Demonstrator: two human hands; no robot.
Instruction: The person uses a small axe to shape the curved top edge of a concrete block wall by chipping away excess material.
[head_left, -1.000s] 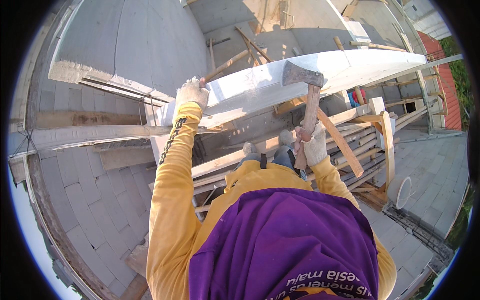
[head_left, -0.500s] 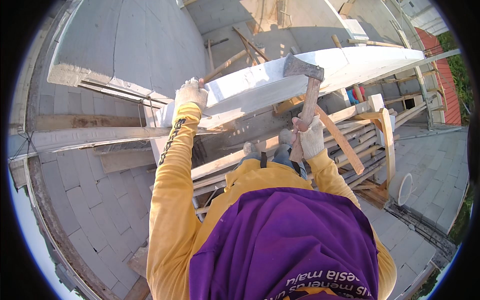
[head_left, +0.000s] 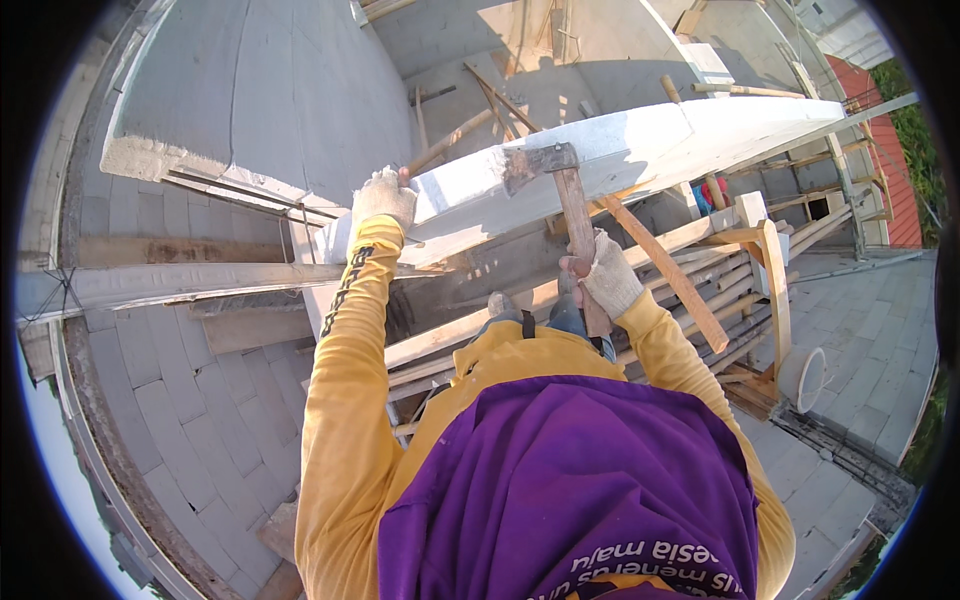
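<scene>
My right hand [head_left: 610, 277], in a pale work glove with bare fingertips, is closed around the wooden handle of a hatchet [head_left: 574, 205]. The hatchet's worn metal head is over the near upper edge of the white block wall [head_left: 720, 125], its blade pointing left; whether it touches is hard to tell. Also gloved, my left hand [head_left: 384, 200] grips the top of the same wall near its left end, with the fingers curled over the edge and partly hidden.
Below the wall stands a wooden scaffold with stacked poles [head_left: 735, 300] and a slanting plank [head_left: 670, 275]. A white bucket [head_left: 802, 378] hangs at its right. A thick grey wall [head_left: 270, 90] rises at far left, and a metal beam [head_left: 190, 280] runs left.
The hatchet has swung left and down from above the wall to its upper edge, the right hand tilting with it. My left hand stays on the wall.
</scene>
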